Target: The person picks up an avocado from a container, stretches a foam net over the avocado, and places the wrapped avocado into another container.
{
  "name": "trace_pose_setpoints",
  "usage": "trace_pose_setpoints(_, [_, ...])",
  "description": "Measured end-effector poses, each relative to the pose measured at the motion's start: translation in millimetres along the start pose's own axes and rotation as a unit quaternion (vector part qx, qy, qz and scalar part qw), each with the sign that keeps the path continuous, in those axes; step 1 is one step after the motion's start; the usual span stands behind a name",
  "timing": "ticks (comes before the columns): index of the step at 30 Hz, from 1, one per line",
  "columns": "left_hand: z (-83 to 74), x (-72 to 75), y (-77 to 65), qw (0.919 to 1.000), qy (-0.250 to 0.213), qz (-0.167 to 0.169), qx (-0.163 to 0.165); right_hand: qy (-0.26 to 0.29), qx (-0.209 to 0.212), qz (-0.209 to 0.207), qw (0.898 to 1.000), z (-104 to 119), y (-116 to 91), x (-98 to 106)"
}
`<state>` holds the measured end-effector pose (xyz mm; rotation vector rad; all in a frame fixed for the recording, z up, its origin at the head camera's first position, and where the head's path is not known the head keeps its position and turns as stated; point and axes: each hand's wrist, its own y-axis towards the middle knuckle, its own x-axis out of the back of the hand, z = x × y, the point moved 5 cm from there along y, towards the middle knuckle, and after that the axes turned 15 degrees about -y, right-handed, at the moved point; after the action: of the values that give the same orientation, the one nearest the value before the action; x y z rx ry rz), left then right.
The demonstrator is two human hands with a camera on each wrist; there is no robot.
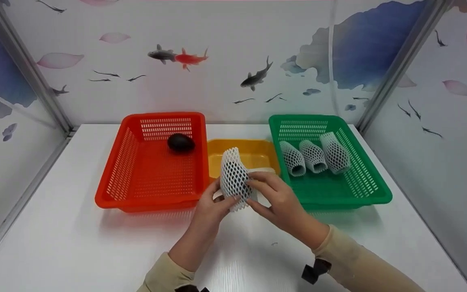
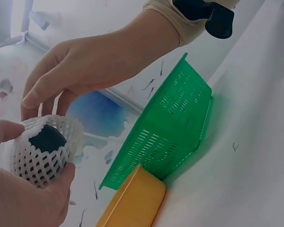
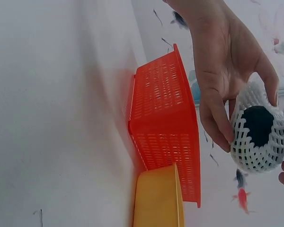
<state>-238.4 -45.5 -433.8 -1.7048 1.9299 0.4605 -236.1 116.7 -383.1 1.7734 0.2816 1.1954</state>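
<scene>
A white foam net sleeve [image 1: 233, 174] is held up in front of the baskets. Inside its open end shows a dark, rounded fruit that looks like an avocado [image 2: 48, 138], mostly wrapped by the mesh. My left hand [image 1: 211, 207] grips the sleeve's lower part, thumb across the near side. From the right, my right hand [image 1: 278, 200] pinches the mesh between thumb and fingers, clearest in the right wrist view. A similar dark fruit [image 1: 181, 142] lies uncovered in the red basket [image 1: 152, 202].
A green basket [image 1: 339, 200] on the right contains several net-sleeved pieces [image 1: 313, 156]. Between the two baskets stands a yellow tray [image 1: 241, 142], partly behind my hands, with white foam net [image 1: 264, 170] at its right. Patterned panels [image 1: 233, 93] enclose the white table [image 1: 55, 227].
</scene>
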Motion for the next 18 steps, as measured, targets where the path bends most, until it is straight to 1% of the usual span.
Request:
trace_pose_setpoints(2, [-1.4, 0.4, 0.0, 1.0, -0.005, -0.001, -0.006, 0.004, -0.025, 0.006, 1.0, -1.7, -1.2, -2.3])
trace_pose_setpoints(6, [-6.0, -0.6, -0.6, 0.9979, -0.057, 0.018, -0.027, 0.025, -0.079, 0.025, 0.996, -6.1, -4.9, -5.0])
trace_pose_setpoints(8, [-8.4, -1.5, -1.0, 0.996, -0.077, 0.024, -0.039, 0.03, -0.093, 0.032, 0.995, -7.4, -7.2, -5.7])
trace_pose_setpoints(9, [-9.4, -1.7, -1.3, 0.9955, -0.08, 0.022, -0.045, 0.03, -0.097, 0.035, 0.994, -7.8, -7.9, -6.0])
trace_pose_setpoints(13, [-12.1, -2.9, -2.5, 0.996, -0.063, 0.003, -0.064, 0.027, -0.114, 0.049, 0.992, -9.1, -10.7, -7.4])
trace_pose_setpoints(18, [-15.6, -7.9, -4.7, 0.9962, -0.025, -0.009, -0.082, 0.021, -0.162, 0.078, 0.984, -10.5, -13.4, -9.5])
